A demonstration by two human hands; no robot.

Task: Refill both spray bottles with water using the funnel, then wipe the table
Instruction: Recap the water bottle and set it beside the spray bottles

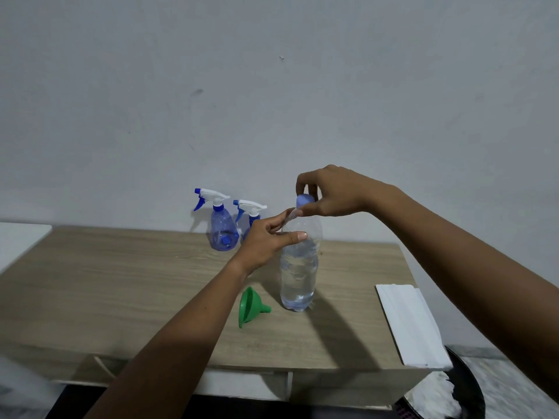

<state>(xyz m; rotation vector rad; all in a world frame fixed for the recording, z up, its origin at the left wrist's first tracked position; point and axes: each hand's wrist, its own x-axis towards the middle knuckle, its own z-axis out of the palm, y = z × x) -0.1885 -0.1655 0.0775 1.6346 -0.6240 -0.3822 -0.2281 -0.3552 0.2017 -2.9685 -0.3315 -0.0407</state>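
Observation:
A clear water bottle point(299, 276) stands upright on the wooden table point(136, 285), partly filled. My right hand point(329, 192) pinches its blue cap point(304, 201) from above. My left hand point(266, 237) grips the bottle's shoulder, thumb across the front, and pinches a strip of clear plastic near the neck. Two blue spray bottles stand at the table's back edge: one point(222, 229) in full view, the other point(249, 216) partly hidden behind my left hand. A green funnel point(249, 306) lies on its side just left of the water bottle's base.
A folded white cloth point(411, 325) lies at the table's right front corner, overhanging the edge. A dark bin point(465, 394) with white material inside sits on the floor below it. A white surface point(18, 240) adjoins the table on the left. A plain wall stands behind.

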